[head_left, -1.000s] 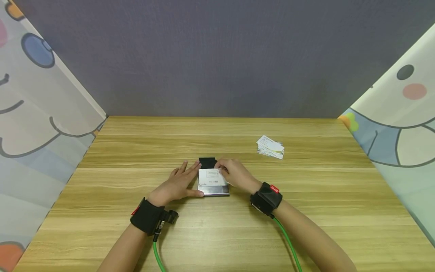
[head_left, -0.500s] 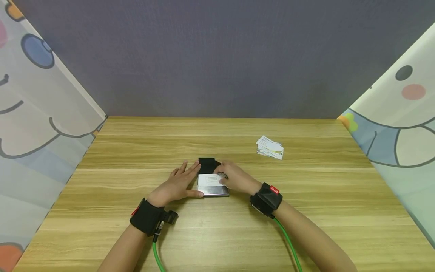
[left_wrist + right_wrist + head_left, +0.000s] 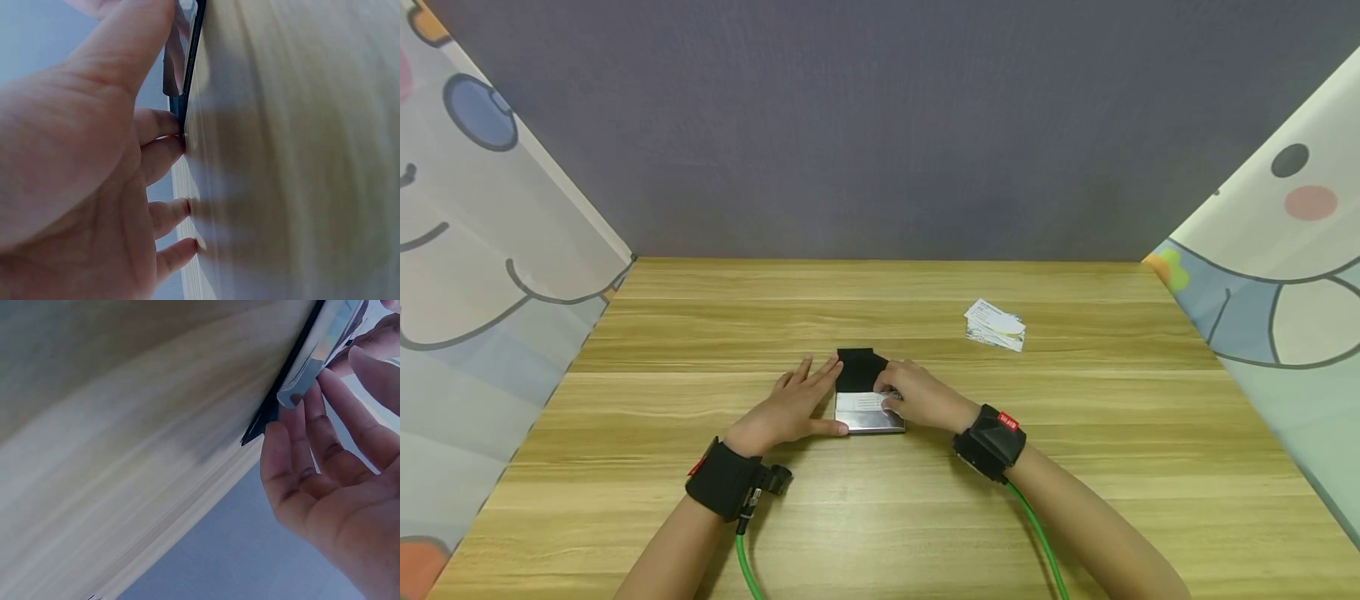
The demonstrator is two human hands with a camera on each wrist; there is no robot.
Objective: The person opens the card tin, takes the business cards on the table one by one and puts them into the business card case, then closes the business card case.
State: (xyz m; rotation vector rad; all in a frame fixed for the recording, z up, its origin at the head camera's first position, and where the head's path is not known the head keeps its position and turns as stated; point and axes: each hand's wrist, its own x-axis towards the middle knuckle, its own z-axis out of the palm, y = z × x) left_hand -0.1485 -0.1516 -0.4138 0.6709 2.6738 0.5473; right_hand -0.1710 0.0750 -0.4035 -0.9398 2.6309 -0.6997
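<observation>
A business card holder (image 3: 870, 422) with a shiny silver front pocket and an open black flap lies on the table. A white business card (image 3: 854, 402) sits partly inside the pocket, its upper strip showing. My left hand (image 3: 788, 410) steadies the holder's left side, fingers spread and fairly straight, the thumb at the near left corner. With bent fingers and thumb, my right hand (image 3: 925, 397) pinches the card at its right end. The silver pocket (image 3: 319, 353) is beside the right fingers in the right wrist view. Whether several cards are in the pocket, I cannot tell.
A loose fanned pile of business cards (image 3: 995, 325) lies farther back on the right of the wooden table (image 3: 1075, 433). A grey partition (image 3: 880, 133) rises behind the table's far edge. Green cables (image 3: 1037, 533) run from both wrist bands.
The business card has slid toward me, deeper into the silver pocket, so more of the black flap shows. My right hand moved slightly nearer with it; the left hand has stayed in place.
</observation>
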